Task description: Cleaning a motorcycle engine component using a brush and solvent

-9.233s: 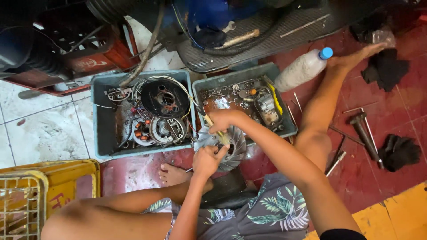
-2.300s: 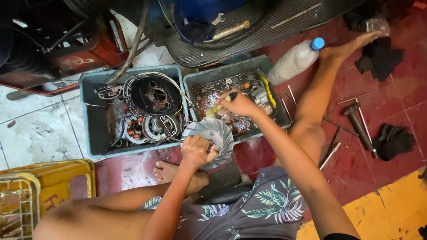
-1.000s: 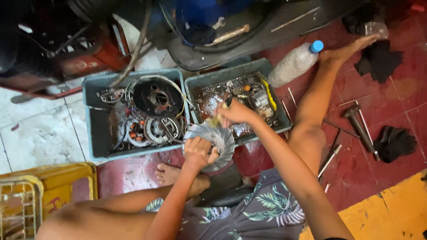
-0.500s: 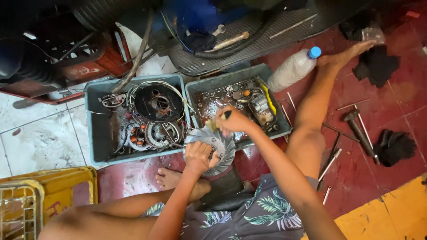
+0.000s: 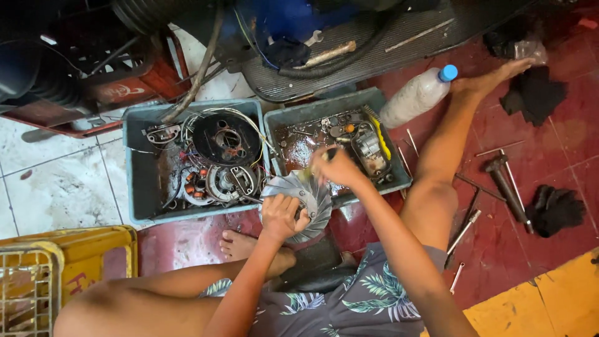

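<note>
Grey finned fan wheel clamped in my left hand; right hand, at two o'clock, closed on a brush. Scrubbing underway; next needs wheel rotated.

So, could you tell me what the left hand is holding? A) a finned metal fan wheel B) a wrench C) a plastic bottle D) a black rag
A: the left hand grips the fan wheel at its lower edge, in front of the trays.
</note>
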